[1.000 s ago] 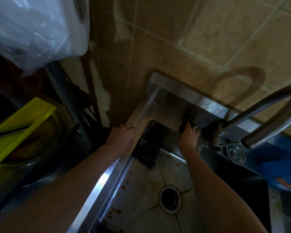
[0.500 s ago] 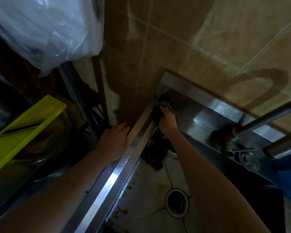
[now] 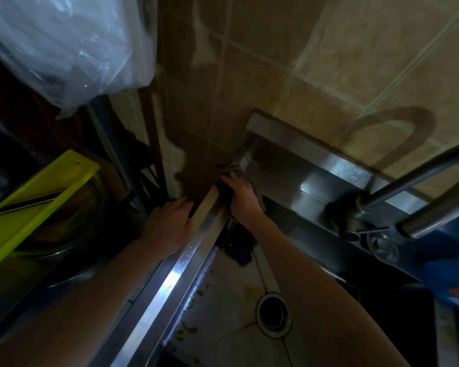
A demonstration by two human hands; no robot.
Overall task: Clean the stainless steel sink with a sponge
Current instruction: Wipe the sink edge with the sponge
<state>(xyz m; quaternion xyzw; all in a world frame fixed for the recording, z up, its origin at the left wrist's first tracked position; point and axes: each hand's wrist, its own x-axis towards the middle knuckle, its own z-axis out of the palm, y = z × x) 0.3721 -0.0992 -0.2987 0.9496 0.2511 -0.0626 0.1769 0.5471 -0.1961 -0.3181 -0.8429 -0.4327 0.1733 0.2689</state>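
Note:
The stainless steel sink (image 3: 167, 290) fills the lower middle, its basin floor spotted with brown stains around the round drain (image 3: 274, 315). My right hand (image 3: 243, 198) presses a dark sponge (image 3: 224, 188) into the sink's back left corner, where the left rim meets the back ledge; most of the sponge is hidden under my fingers. My left hand (image 3: 167, 226) rests flat on the outer side of the left rim and holds nothing. A dark clump (image 3: 239, 245) lies in the basin's back corner below my right wrist.
A curved steel faucet (image 3: 419, 192) stands on the back ledge at right, with a blue item (image 3: 451, 268) below it. Beige wall tiles rise behind. At left are a yellow-green slicer board (image 3: 35, 205) over a glass bowl and a clear plastic bag (image 3: 64, 46) above.
My right hand slid the sponge left along the back ledge from near the faucet into the back left corner. My left hand stayed on the left rim.

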